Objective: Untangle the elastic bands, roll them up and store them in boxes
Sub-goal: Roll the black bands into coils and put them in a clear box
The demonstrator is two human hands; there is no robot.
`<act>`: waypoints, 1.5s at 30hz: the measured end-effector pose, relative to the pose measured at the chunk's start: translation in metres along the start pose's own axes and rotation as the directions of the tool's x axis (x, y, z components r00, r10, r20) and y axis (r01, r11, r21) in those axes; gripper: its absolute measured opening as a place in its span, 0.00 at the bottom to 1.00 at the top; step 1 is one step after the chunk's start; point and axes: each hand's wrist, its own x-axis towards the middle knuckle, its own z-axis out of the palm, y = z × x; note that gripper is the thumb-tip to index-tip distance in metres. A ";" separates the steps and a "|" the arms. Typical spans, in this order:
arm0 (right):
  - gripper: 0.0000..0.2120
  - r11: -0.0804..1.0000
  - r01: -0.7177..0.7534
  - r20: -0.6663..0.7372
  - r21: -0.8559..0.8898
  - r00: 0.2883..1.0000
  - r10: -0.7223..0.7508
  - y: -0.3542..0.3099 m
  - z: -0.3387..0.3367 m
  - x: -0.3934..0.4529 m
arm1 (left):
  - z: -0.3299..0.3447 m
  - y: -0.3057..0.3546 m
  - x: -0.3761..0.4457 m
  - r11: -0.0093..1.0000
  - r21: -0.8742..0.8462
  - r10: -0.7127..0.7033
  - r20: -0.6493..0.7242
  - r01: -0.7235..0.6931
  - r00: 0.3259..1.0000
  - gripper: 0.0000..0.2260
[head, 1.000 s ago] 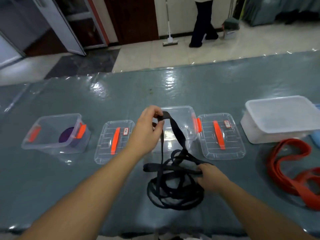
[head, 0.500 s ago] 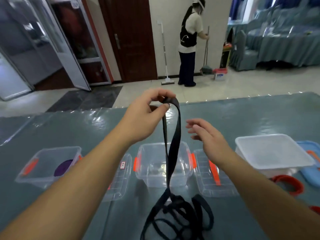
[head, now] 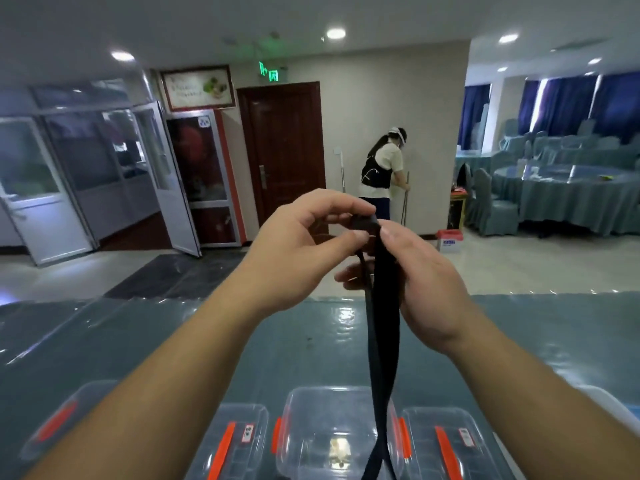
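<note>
Brown door (head: 284,157) in beige wall, draped tables (head: 568,192) beneath blue curtains (head: 568,105).

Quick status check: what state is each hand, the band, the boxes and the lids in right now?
left hand: pinches band's top fold
right hand: holds band below fold
black elastic band: lifted, hanging doubled
middle clear box: open
left lid: off, flat on table
right lid: off, flat on table

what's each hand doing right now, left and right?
Left hand: closed, pinching the top fold of the black elastic band.
Right hand: closed, fingers curled round the same band just below the fold.
</note>
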 end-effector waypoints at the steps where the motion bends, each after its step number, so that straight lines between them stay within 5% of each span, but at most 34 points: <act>1: 0.18 1.000 -0.014 0.015 -0.001 1.000 0.014 -0.003 0.000 0.002 | -0.002 0.002 0.002 1.000 0.000 0.011 -0.005 -0.011 1.000 0.12; 7: 0.22 0.997 -0.063 0.029 -0.044 0.997 0.065 -0.022 -0.005 0.015 | -0.019 0.008 0.006 0.968 0.175 0.166 0.081 -0.178 0.983 0.16; 13: 0.19 0.978 -0.001 0.096 -0.208 0.995 0.021 -0.053 -0.005 0.020 | -0.038 0.022 0.019 0.821 0.435 0.351 0.129 -0.371 0.927 0.17; 18: 0.07 0.954 0.055 0.101 -0.295 0.995 -0.026 -0.058 -0.005 0.017 | -0.052 0.030 0.023 0.830 0.456 0.371 -0.022 -0.321 0.928 0.12; 25: 0.10 0.997 0.080 -0.116 -0.023 0.990 -0.082 -0.046 0.008 0.014 | -0.002 0.012 -0.001 0.915 0.353 0.323 -0.350 -0.196 0.879 0.14; 30: 0.10 0.999 0.028 -0.180 0.037 0.983 -0.021 -0.042 0.010 0.012 | 0.011 -0.006 -0.012 0.863 0.426 0.389 -0.220 -0.271 0.894 0.16; 37: 0.13 0.998 -0.067 0.004 0.003 0.998 0.067 -0.044 0.006 0.009 | -0.019 -0.008 0.002 0.861 0.417 0.312 0.016 -0.289 0.950 0.18; 41: 0.14 0.995 -0.050 -0.063 0.081 0.997 0.055 -0.034 0.006 0.005 | -0.018 -0.012 0.001 0.831 0.449 0.367 0.002 -0.329 0.930 0.11; 45: 0.12 0.989 0.031 -0.235 0.146 0.972 0.004 -0.021 0.009 0.001 | -0.006 -0.019 -0.004 0.821 0.506 0.384 -0.150 -0.263 0.911 0.08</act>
